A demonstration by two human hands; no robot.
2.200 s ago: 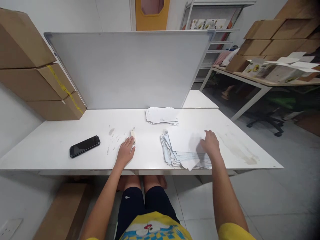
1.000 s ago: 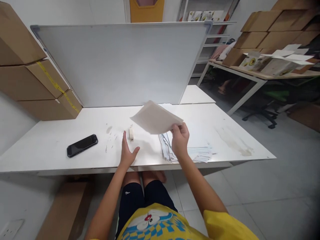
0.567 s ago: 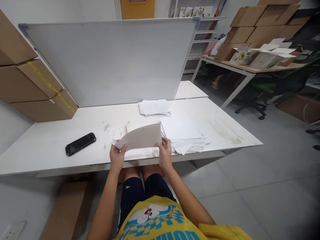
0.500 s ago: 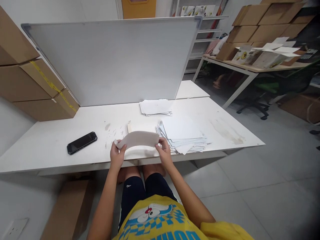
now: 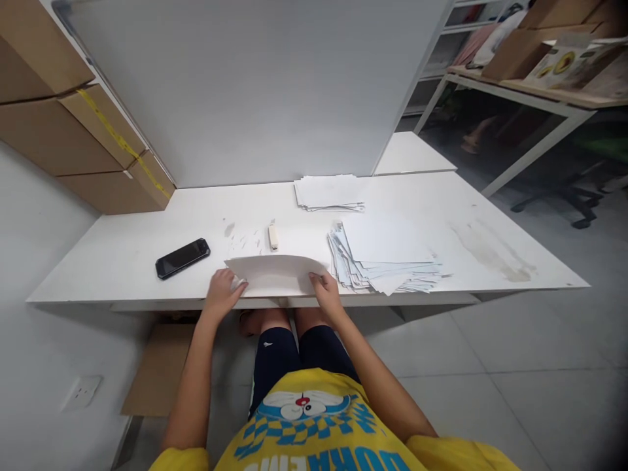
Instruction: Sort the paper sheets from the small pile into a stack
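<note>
A white sheet of paper (image 5: 277,275) stands slightly curved at the table's front edge, between my two hands. My left hand (image 5: 222,294) is closed at its left end, where a whitish bit shows by the thumb. The right end is pinched by my right hand (image 5: 326,293), thumb in front. Just behind the sheet lies a small cream-coloured block (image 5: 273,238) whose kind I cannot make out. Right of my right hand is a loose, uneven pile of papers (image 5: 377,252). Farther back sits a smaller paper stack (image 5: 328,193).
A black phone (image 5: 182,258) lies on the white table (image 5: 122,261) to the left. Behind stands a whiteboard (image 5: 255,91), with cardboard boxes (image 5: 93,137) at its left. Another desk (image 5: 530,98) and an office chair (image 5: 564,196) are at the right.
My view has tipped down and shifted left. The sheet's curve has flattened and it stands more upright, lower at the table edge. The cream block behind it is now uncovered.
</note>
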